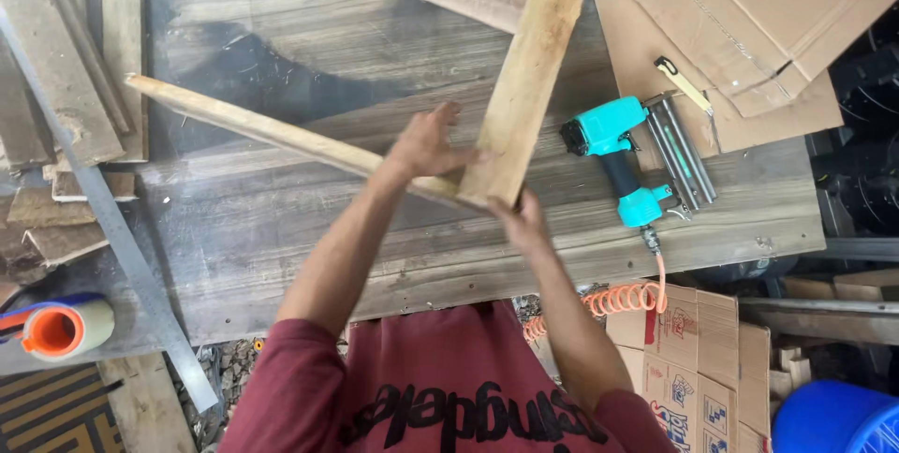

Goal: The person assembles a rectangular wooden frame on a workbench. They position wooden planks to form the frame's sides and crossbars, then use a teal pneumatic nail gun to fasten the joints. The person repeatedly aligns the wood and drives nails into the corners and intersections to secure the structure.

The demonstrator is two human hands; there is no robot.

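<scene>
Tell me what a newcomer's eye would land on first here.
First, the two hands at the centre of the workbench: the left hand and right hand grip the corner where a wide board meets a thin slat. Next, the bright teal nail gun lying to the right, its orange coiled hose hanging over the bench edge.

Weathered plank workbench [281, 228] in daylight, cardboard [749, 13] alongside.
</scene>
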